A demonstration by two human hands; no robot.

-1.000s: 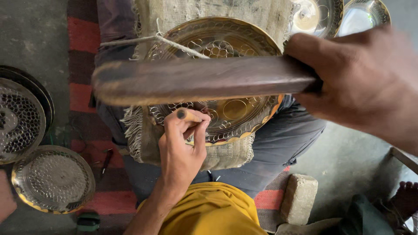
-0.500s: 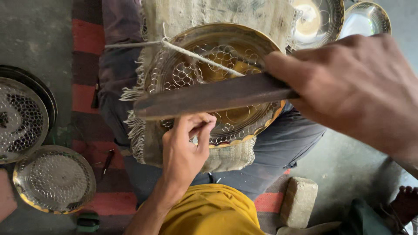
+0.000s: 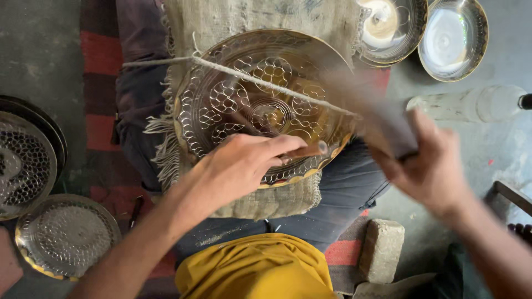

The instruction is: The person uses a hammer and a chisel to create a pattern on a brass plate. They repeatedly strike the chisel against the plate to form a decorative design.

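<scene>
An engraved brass plate [image 3: 244, 94] lies on a burlap cloth [image 3: 260, 22] over my lap, and a string [image 3: 260, 83] runs across it. My left hand [image 3: 238, 166] rests on the plate's near rim and pinches a small chisel [image 3: 307, 150] against the metal. My right hand [image 3: 429, 166] grips a long dark wooden mallet [image 3: 368, 113], blurred by motion, over the plate's right rim.
Two patterned metal plates [image 3: 25, 166] [image 3: 64, 235] lie on the floor at the left. Two shiny bowls [image 3: 390, 27] [image 3: 451, 39] sit at the top right beside a clear bottle [image 3: 471, 102]. A stone block [image 3: 382, 249] lies near my right knee.
The wooden mallet has swung from lying across the plate high up to the plate's right rim near the chisel. My left hand now reaches further over the rim.
</scene>
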